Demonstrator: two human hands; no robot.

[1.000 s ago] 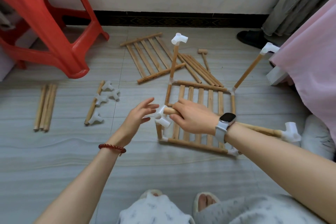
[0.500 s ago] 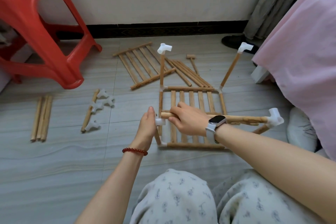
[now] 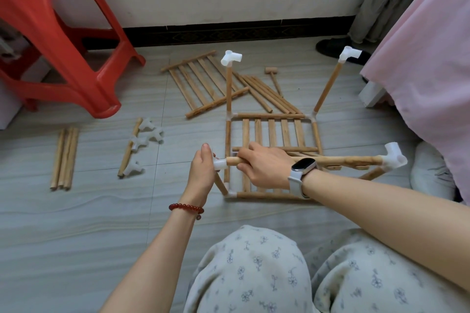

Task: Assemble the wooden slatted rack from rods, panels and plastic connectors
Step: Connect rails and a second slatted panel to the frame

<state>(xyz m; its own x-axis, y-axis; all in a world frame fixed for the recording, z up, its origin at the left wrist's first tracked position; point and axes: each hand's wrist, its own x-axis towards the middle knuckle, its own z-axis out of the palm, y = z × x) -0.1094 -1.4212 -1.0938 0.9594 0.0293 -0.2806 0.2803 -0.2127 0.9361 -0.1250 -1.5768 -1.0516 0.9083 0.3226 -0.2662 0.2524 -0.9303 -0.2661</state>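
Right hand (image 3: pixel 264 169) grips a horizontal wooden rod (image 3: pixel 338 161), fingers curled over it near its left end; a watch with a white strap sits on that wrist. Left hand (image 3: pixel 202 173) is set against the white plastic connector (image 3: pixel 220 164) at the rod's left end, thumb up, palm against the connector's outer side; whether its fingers wrap the piece cannot be told from this angle. A red bead bracelet is on the left wrist.

Rod runs right to a second white connector (image 3: pixel 394 159), which tops a slanted post at the near right corner. The partly built rack (image 3: pixel 272 134) stands on the floor (image 3: pixel 76 223) in front of the person's knees: a slatted panel lies flat as its base, with corner connectors. Two far posts rise from it, each capped with a white connector, at (image 3: pixel 231 58) and (image 3: pixel 349 53).

Behind the rack a spare slatted panel (image 3: pixel 201 84) lies flat, beside a bundle of loose rods (image 3: pixel 267 94) and a small wooden mallet (image 3: pixel 273 79). To the left, four loose connectors (image 3: pixel 146 140) sit just beside a single rod; further left, a group of short rods (image 3: pixel 64 159). A red plastic stool (image 3: pixel 58 33) stands at far left. Pink fabric hangs at right.
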